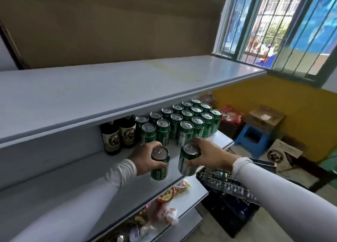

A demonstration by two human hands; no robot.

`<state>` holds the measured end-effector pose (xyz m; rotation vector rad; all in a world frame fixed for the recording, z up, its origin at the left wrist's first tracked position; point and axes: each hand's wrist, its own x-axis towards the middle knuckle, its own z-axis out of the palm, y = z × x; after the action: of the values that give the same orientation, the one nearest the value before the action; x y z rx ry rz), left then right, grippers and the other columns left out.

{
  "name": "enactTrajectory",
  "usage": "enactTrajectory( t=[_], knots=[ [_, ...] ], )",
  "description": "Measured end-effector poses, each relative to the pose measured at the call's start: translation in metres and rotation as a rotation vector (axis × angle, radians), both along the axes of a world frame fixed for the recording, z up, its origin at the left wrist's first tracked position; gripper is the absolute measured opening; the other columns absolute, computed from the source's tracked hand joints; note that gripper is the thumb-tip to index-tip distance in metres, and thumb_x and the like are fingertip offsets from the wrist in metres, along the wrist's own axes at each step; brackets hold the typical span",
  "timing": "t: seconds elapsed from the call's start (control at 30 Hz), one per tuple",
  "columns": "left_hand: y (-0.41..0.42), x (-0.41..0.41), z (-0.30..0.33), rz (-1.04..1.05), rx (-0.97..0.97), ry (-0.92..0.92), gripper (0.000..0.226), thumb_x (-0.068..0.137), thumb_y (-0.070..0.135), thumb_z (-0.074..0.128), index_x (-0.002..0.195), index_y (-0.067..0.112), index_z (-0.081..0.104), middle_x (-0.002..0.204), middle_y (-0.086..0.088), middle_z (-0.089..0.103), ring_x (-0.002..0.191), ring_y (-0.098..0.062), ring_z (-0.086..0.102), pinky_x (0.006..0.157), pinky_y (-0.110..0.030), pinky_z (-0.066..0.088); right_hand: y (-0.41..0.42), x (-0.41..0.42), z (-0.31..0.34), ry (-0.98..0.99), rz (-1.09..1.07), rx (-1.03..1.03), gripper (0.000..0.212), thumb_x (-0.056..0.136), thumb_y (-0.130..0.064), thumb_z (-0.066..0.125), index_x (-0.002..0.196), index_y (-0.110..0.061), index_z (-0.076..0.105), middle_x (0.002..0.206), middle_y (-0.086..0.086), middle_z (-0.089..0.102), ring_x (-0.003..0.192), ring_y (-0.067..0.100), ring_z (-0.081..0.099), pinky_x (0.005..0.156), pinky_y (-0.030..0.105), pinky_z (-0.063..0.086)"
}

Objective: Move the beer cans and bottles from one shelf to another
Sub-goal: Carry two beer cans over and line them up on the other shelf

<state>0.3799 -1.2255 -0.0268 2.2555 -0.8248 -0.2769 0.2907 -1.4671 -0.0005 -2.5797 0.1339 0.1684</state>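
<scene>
My left hand (143,158) grips a green beer can (159,166) near the front of the middle shelf (127,183). My right hand (209,157) holds a second green can (188,162) just to the right, tilted a little. Behind them, several green cans (182,121) stand in rows on the same shelf. Two dark beer bottles (118,134) with tan labels stand to their left, partly hidden under the top shelf (109,88), which is bare and grey.
A lower shelf holds snack packets (164,205). A black plastic crate (228,196) sits on the floor to the right. Beyond it are a blue stool (253,139), cardboard boxes (264,117) and a yellow wall under a barred window (273,22).
</scene>
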Motion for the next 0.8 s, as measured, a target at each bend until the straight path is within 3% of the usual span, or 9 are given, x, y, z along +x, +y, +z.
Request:
enactTrajectory(
  t=[0.1, 0.2, 0.3, 0.43, 0.6, 0.67, 0.8],
  knots=[
    [-0.012, 0.004, 0.001, 0.103, 0.009, 0.008, 0.068, 0.064, 0.033, 0.086, 0.123, 0.018, 0.056, 0.111, 0.005, 0.064, 0.103, -0.014, 0.062, 0.092, -0.026, 0.05, -0.02, 0.041, -0.015, -0.015, 0.154, 0.015, 0.085, 0.062, -0.058, 0.079, 0.135, -0.028, 0.048, 0.117, -0.01, 0.067, 0.102, 0.007, 0.065, 0.092, 0.026, 0.054],
    [-0.021, 0.004, 0.003, 0.217, 0.041, 0.035, 0.07, 0.063, 0.039, 0.086, 0.123, 0.02, 0.056, 0.112, 0.005, 0.065, 0.102, -0.011, 0.062, 0.093, -0.03, 0.05, -0.031, 0.07, -0.019, -0.037, 0.292, -0.001, 0.063, 0.068, -0.045, 0.08, 0.121, -0.027, 0.054, 0.107, -0.007, 0.068, 0.094, 0.013, 0.065, 0.082, 0.03, 0.055],
    [-0.022, -0.001, 0.005, 0.324, 0.065, 0.066, 0.077, 0.057, 0.054, 0.081, 0.122, 0.021, 0.056, 0.111, 0.005, 0.066, 0.101, -0.01, 0.063, 0.093, -0.032, 0.051, -0.034, 0.09, -0.026, -0.036, 0.425, 0.026, 0.062, 0.071, -0.038, 0.082, 0.124, -0.026, 0.053, 0.107, -0.007, 0.066, 0.095, 0.016, 0.064, 0.083, 0.034, 0.055],
    [-0.018, -0.008, 0.008, 0.394, 0.145, 0.096, 0.077, 0.072, 0.031, 0.082, 0.138, 0.016, 0.046, 0.123, 0.001, 0.055, 0.114, -0.011, 0.053, 0.097, -0.02, 0.039, -0.034, 0.104, -0.027, -0.044, 0.557, 0.077, 0.07, 0.073, -0.031, 0.083, 0.134, -0.022, 0.048, 0.112, -0.004, 0.066, 0.1, 0.016, 0.064, 0.085, 0.032, 0.053],
    [-0.021, -0.005, 0.011, 0.42, 0.265, 0.102, 0.086, 0.074, 0.033, 0.079, 0.146, 0.018, 0.035, 0.134, -0.01, 0.046, 0.126, -0.024, 0.047, 0.102, -0.024, 0.035, -0.044, 0.115, -0.02, -0.095, 0.607, -0.022, 0.064, 0.065, -0.045, 0.086, 0.116, -0.027, 0.053, 0.101, -0.01, 0.064, 0.089, 0.012, 0.059, 0.068, 0.018, 0.041],
    [-0.025, -0.007, 0.012, 0.461, 0.23, 0.081, 0.077, 0.07, 0.031, 0.082, 0.136, 0.011, 0.046, 0.126, -0.007, 0.056, 0.116, -0.023, 0.054, 0.097, -0.027, 0.043, -0.044, 0.117, -0.017, -0.128, 0.583, -0.06, 0.055, 0.062, -0.051, 0.085, 0.099, -0.027, 0.052, 0.09, -0.009, 0.062, 0.081, 0.014, 0.058, 0.061, 0.02, 0.039],
    [-0.025, -0.01, 0.007, 0.543, 0.17, 0.03, 0.06, 0.065, 0.036, 0.085, 0.115, 0.014, 0.058, 0.101, -0.002, 0.066, 0.094, -0.021, 0.062, 0.082, -0.032, 0.05, -0.031, 0.114, -0.017, -0.159, 0.587, -0.179, 0.06, 0.063, -0.059, 0.082, 0.1, -0.018, 0.056, 0.087, -0.005, 0.061, 0.076, 0.019, 0.057, 0.06, 0.028, 0.039]
  ],
)
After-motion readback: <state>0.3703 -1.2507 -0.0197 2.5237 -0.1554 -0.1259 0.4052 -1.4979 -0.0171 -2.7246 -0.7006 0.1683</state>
